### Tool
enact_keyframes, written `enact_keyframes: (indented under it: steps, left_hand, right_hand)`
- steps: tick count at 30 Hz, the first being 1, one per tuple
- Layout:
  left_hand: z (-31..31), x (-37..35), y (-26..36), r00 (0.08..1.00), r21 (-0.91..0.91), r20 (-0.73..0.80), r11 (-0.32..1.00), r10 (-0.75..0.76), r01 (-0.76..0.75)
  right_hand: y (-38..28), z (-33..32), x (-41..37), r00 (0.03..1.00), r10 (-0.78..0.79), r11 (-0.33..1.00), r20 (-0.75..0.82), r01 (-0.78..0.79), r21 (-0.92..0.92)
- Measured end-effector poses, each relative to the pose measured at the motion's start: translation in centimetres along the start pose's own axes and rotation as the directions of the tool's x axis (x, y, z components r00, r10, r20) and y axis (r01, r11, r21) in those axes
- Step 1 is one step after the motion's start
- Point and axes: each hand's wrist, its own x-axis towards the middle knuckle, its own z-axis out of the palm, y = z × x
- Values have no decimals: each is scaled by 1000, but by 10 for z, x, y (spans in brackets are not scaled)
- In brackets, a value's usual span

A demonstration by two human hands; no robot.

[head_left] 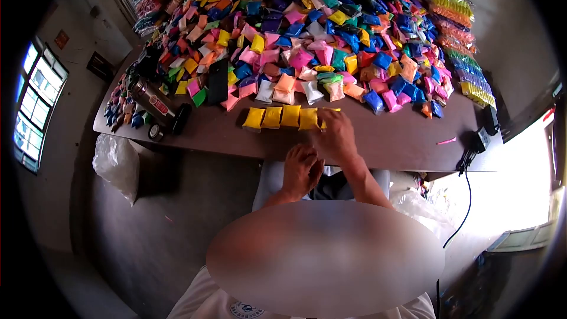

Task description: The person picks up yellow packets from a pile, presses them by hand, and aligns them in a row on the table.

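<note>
Several small yellow packets (289,116) lie side by side in a short row near the front of the brown table. My right hand (335,136) is over the right end of this row. Its fingers are bent down onto the last yellow packet (322,124), which they partly cover. My left hand (302,168) is at the table's front edge, below and left of the right hand. Its fingers are curled together, and whatever they may hold is hidden.
A big heap of colourful packets (295,35) covers the back of the table (378,147). A black phone (218,81), a flask (155,101) and its lid (155,132) are on the left. Bundled packet strips (460,53) and a power adapter (482,140) with cable are on the right.
</note>
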Motion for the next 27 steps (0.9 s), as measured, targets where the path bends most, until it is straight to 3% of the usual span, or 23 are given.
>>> enact_keyframes:
  steps: [4,6,10,12,15,22,25,27]
  left_hand:
    - [-2,-8,7,1000,-48,2,999,3,-3]
    - [-4,-14,3,985,-103,173,994,-21,39]
    - [-7,-21,11,990,-135,98,984,-103,116]
    - [-7,-28,5,979,-19,203,1000,-3,7]
    - [-5,-35,5,989,-89,143,995,-30,43]
    - [-12,-45,12,988,-40,149,998,-37,44]
    - [-10,-49,8,986,-41,169,999,-13,20]
    - [-5,-57,3,994,-96,101,995,50,-40]
  right_hand:
    - [-34,25,0,977,-141,990,157,143,3]
    - [-49,35,2,955,-201,979,216,203,15]
    - [-63,51,12,926,-119,988,360,148,-53]
    - [-66,59,16,907,-105,983,407,157,-97]
    - [-78,67,16,894,-98,982,437,158,-103]
    - [-96,92,21,885,-41,981,464,125,-151]
    - [-105,86,25,911,-32,993,410,75,-89]
    - [-105,71,25,912,65,988,405,-2,-155]
